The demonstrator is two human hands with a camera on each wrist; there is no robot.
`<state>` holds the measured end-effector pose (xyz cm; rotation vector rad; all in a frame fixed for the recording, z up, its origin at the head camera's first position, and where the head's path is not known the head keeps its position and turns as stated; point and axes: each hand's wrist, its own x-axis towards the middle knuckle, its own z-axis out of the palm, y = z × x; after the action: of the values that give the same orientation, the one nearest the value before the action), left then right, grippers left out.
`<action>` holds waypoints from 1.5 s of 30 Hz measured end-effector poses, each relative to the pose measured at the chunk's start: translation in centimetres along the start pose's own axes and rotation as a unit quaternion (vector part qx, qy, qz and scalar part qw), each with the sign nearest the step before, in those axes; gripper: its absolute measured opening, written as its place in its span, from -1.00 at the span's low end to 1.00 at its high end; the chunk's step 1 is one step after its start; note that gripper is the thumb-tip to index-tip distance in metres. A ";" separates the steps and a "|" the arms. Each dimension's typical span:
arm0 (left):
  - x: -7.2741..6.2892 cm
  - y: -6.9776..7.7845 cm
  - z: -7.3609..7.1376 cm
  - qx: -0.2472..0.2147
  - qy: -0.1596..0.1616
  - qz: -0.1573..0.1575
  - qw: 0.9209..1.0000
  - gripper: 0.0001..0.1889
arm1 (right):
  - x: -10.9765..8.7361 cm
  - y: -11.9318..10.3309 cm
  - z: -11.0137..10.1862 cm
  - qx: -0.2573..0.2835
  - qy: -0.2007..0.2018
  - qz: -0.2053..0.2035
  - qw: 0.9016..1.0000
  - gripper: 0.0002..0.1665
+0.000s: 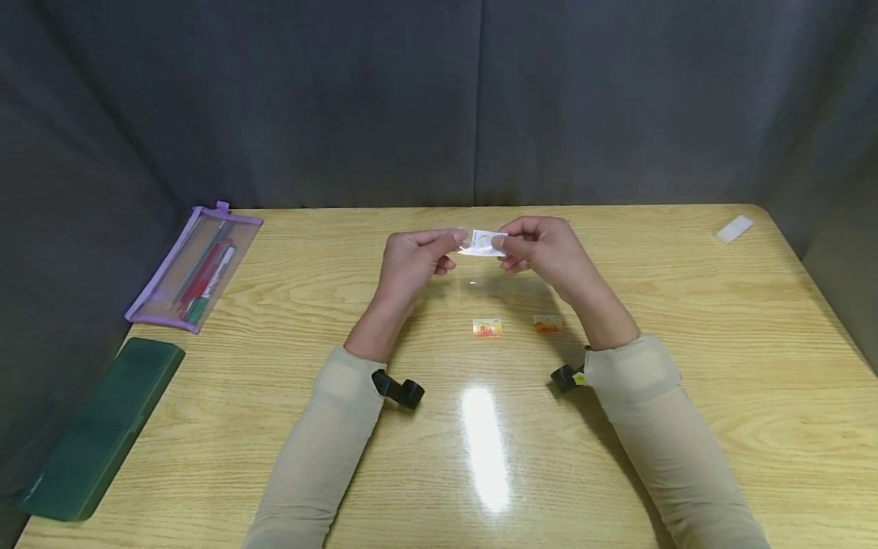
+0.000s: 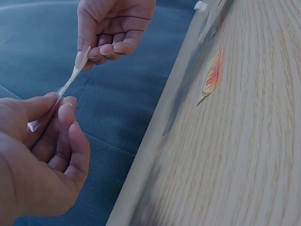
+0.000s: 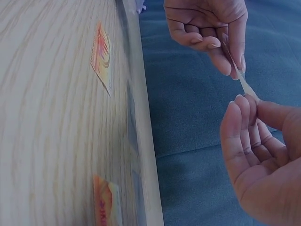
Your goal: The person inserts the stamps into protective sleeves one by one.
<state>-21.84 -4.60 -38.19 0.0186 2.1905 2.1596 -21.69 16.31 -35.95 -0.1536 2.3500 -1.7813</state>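
Note:
Both hands are raised over the far part of the table, fingertips close together. My left hand (image 1: 411,263) pinches a clear plastic sleeve (image 2: 35,125) between thumb and fingers. My right hand (image 1: 545,252) pinches the other end, where a small pale stamp (image 1: 484,242) with a toothed edge (image 3: 248,88) shows. The stamp's left end overlaps the clear plastic in the head view. On the table below, nearer the body, lie two orange-and-yellow stamps, a left one (image 1: 487,328) and a right one (image 1: 548,324).
At the left stands a purple-edged mesh pouch (image 1: 161,313) with pens inside, and nearer lies a dark green case (image 1: 103,427). A white block (image 1: 734,229) sits at the far right corner. Grey curtains (image 1: 329,107) rise behind the wooden table (image 1: 720,320).

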 end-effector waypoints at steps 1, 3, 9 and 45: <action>0.0 0.0 0.0 0.000 -0.001 0.000 1.000 -0.73 | 0.0 0.0 0.0 0.000 -0.001 0.000 1.000 -0.71; 0.0 0.0 0.1 -0.001 -0.002 0.001 1.000 -0.72 | 0.1 0.1 0.0 0.002 0.002 -0.001 1.000 -0.72; 0.0 0.0 0.1 -0.002 -0.001 -0.001 1.000 -0.71 | 0.2 0.1 0.1 0.004 0.016 0.001 1.000 -0.75; 0.0 -0.1 0.6 0.026 -0.057 -0.036 0.997 -0.72 | 0.2 0.2 0.5 0.007 0.005 -0.008 1.000 -0.73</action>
<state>-21.76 -4.00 -38.25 0.0622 2.1509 2.0113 -21.74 15.91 -36.28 -0.1623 2.3483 -1.8089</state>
